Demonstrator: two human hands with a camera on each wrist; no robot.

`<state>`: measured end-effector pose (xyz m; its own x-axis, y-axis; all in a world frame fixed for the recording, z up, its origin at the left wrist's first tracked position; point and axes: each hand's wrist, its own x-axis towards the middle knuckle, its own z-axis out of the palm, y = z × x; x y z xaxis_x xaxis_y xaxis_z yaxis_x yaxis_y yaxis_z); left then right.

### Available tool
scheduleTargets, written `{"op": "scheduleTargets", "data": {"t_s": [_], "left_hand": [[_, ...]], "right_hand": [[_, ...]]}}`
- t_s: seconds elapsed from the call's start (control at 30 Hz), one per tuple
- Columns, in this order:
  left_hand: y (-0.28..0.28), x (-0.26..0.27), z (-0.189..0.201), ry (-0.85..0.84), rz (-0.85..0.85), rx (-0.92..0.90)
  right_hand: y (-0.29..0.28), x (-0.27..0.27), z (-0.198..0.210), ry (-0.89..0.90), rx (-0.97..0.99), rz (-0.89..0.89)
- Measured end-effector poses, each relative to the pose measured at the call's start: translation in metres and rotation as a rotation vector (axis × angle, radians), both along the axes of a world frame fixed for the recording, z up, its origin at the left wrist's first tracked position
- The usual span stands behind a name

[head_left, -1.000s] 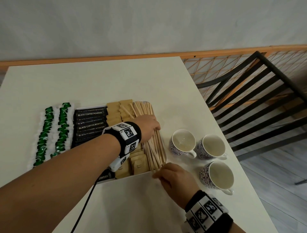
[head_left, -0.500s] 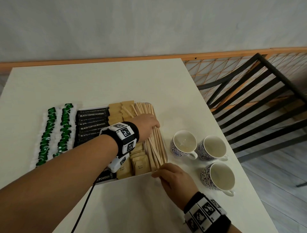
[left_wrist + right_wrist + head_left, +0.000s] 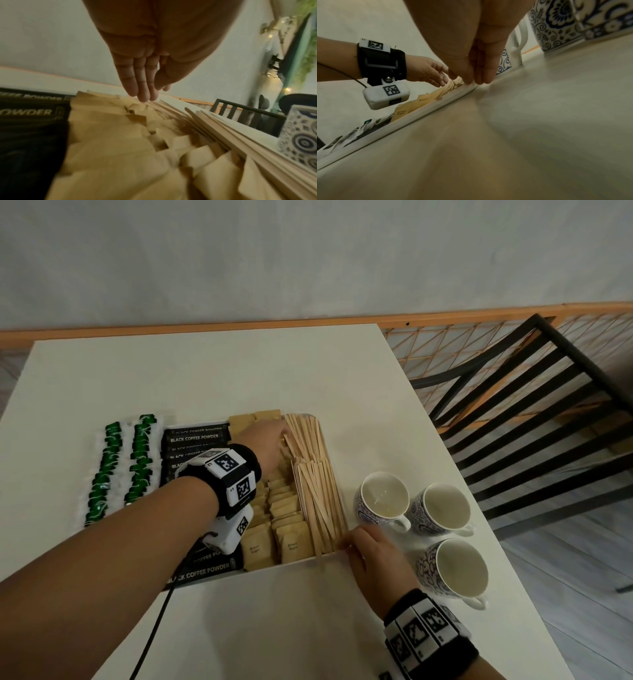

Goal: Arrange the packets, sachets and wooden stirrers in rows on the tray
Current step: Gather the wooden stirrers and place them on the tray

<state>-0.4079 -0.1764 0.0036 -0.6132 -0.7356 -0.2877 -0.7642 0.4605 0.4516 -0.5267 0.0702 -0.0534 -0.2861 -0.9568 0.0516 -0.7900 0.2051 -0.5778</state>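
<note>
A white tray (image 3: 274, 567) holds rows of green-and-white sachets (image 3: 123, 470), black coffee packets (image 3: 195, 436), brown sugar packets (image 3: 291, 525) and wooden stirrers (image 3: 317, 491) along its right side. My left hand (image 3: 274, 433) reaches over the packets, and its straight fingers (image 3: 145, 94) touch the far ends of the stirrers (image 3: 223, 128). My right hand (image 3: 363, 546) is at the tray's near right corner. Its straight fingertips (image 3: 474, 75) rest against the rim (image 3: 419, 112) and the stirrers' near ends. Neither hand holds anything.
Three blue-patterned cups (image 3: 383, 498), (image 3: 442, 508), (image 3: 459, 570) stand just right of the tray, close to my right hand. The table's right edge lies beyond them, with a black slatted chair (image 3: 531, 422) past it. Bare tabletop stretches behind and in front of the tray.
My left hand has slid from the middle of the stirrers to their far ends. My right hand has stayed at the tray's near right corner.
</note>
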Motion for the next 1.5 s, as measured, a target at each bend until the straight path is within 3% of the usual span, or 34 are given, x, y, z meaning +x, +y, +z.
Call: {"op": "scheduleTargets", "data": {"t_s": [0.13, 0.33, 0.83, 0.97, 1.2, 1.5], "left_hand": [[-0.006, 0.007, -0.001, 0.018, 0.186, 0.066], [-0.013, 0.005, -0.008, -0.033, 0.228, 0.021], [-0.016, -0.012, -0.019, 0.025, 0.123, 0.024], [-0.027, -0.021, -0.012, -0.078, 0.044, -0.122], [-0.037, -0.035, -0.011, -0.255, -0.056, -0.010], [-0.038, -0.027, -0.011, -0.073, -0.018, -0.047]], "right_hand": [[-0.001, -0.002, -0.001, -0.039, -0.021, -0.011], [-0.001, -0.001, 0.001, -0.029, -0.035, -0.020], [-0.004, 0.000, -0.005, 0.010, -0.015, 0.018], [-0.003, 0.001, -0.006, 0.016, -0.009, 0.022], [-0.004, 0.001, -0.006, -0.003, 0.000, 0.022], [-0.004, 0.002, -0.006, -0.040, 0.009, 0.018]]}}
